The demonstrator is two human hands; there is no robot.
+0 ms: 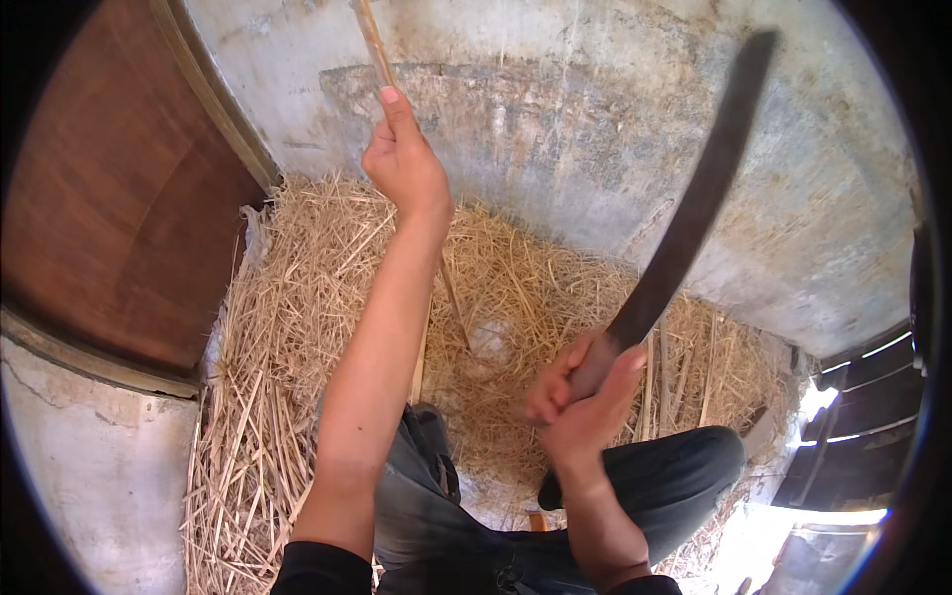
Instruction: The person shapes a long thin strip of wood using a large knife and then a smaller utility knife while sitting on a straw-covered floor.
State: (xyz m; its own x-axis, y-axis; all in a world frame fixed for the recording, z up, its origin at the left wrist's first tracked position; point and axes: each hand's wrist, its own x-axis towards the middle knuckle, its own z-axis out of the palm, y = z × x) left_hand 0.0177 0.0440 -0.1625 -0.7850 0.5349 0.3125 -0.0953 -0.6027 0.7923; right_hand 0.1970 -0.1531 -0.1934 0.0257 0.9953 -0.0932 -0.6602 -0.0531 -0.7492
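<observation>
My left hand [409, 174] is closed around a thin wooden stick [373, 42], raised in front of the wall with the thumb lying along it. The stick runs up past the top edge of the view, and its lower part slants down behind my forearm toward the straw. Lower and to the right, my right hand [592, 409] grips a machete [694, 203] by its handle, which the fingers mostly cover. Its long, dark, slightly curved blade points up and right, well apart from the stick. Slight blur softens the right hand and blade.
Loose dry straw [297, 297] covers the floor around my bent legs [654, 481]. A stained, pale wall [595, 109] stands close in front. To the left is a brown wooden panel [109, 178] in a frame. Dark slats [858, 426] with bright gaps are at the right.
</observation>
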